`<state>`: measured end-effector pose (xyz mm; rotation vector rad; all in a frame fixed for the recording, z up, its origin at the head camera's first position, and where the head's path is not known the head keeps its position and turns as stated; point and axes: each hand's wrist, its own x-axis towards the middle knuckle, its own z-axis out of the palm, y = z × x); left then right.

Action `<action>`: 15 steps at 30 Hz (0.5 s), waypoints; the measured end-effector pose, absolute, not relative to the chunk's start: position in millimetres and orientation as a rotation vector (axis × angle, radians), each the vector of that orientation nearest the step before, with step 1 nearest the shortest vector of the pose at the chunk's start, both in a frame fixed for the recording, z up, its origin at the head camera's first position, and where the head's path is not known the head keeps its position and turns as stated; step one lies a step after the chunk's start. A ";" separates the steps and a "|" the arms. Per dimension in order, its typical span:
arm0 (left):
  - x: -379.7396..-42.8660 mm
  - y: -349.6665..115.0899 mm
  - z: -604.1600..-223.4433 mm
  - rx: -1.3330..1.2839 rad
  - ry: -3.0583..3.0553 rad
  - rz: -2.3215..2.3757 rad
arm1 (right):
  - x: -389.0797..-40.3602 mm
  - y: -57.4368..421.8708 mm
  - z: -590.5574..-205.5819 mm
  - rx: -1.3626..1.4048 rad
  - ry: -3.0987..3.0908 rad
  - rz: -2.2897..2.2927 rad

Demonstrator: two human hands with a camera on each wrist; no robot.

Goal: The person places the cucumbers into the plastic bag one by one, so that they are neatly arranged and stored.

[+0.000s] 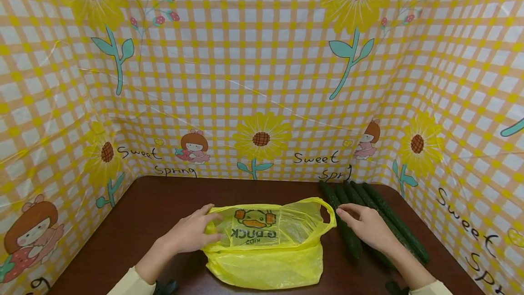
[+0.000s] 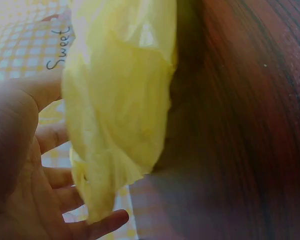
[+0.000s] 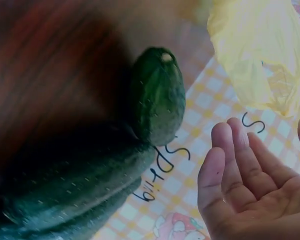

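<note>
A yellow plastic bag [image 1: 266,263] with a duck print lies at the front middle of the table, its mouth spread and facing up. At the bag's left end is my left hand [image 1: 194,231], fingers apart and reaching over the rim; the left wrist view shows them loosely extended, partly hidden behind the yellow plastic [image 2: 120,100]. Close to the bag's right handle loop, my right hand [image 1: 368,226] hovers above the cucumbers [image 1: 350,240]. Its fingers [image 3: 245,175] are gently bent in the right wrist view, with nothing held in them.
Several long dark green cucumbers [image 1: 395,213] lie side by side on the right of the dark brown table [image 1: 163,199]. A checked, flower-printed cloth [image 1: 213,81] surrounds the table at the back and both sides.
</note>
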<state>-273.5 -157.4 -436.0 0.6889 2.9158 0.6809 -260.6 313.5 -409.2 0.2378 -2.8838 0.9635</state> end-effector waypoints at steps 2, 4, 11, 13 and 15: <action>-274.7 -157.4 -438.2 0.666 2.902 0.676 | -259.4 313.3 -410.4 0.195 -2.898 1.038; -275.7 -157.5 -439.6 0.642 2.894 0.674 | -258.0 314.0 -411.4 0.156 -2.904 1.105; -281.6 -157.0 -445.4 0.586 2.873 0.632 | -256.3 318.9 -416.9 0.029 -2.886 1.322; -283.8 -155.7 -447.7 0.585 2.875 0.605 | -255.8 319.5 -419.7 -0.006 -2.881 1.354; -285.2 -154.1 -449.8 0.582 2.878 0.578 | -255.3 319.4 -422.6 -0.044 -2.876 1.379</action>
